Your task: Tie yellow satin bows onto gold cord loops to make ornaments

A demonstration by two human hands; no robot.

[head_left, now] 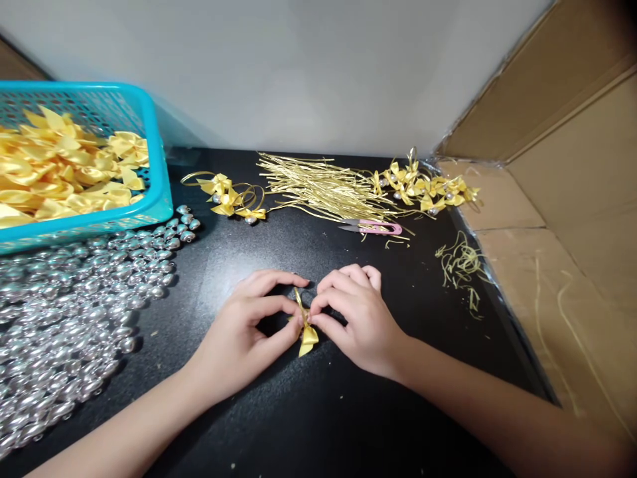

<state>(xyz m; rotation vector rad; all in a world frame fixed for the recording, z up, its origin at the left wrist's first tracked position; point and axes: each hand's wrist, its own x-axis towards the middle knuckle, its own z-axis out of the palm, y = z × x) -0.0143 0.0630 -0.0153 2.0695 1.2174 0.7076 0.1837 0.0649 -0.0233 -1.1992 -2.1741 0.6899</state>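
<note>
Over the middle of the black table, my left hand [253,318] pinches a yellow ribbon bow [309,338] between thumb and index finger. A gold cord [298,295] rises from the bow between my hands. From the other side my right hand [355,312] closes thumb and index finger at the cord, right beside the left fingertips. The fingertips hide the spot where cord and bow meet. Beyond the hands lies a bundle of cut gold cords [318,186], with pink-handled thread snips [375,228] at its near edge.
A turquoise basket [162,159] of yellow bows [60,166] stands at the left. Many silver beads [84,312] spread below it. Bows with cord loops [226,196] lie at the back, more bows [423,182] at back right. Thread scraps [460,262] lie near the cardboard [572,133].
</note>
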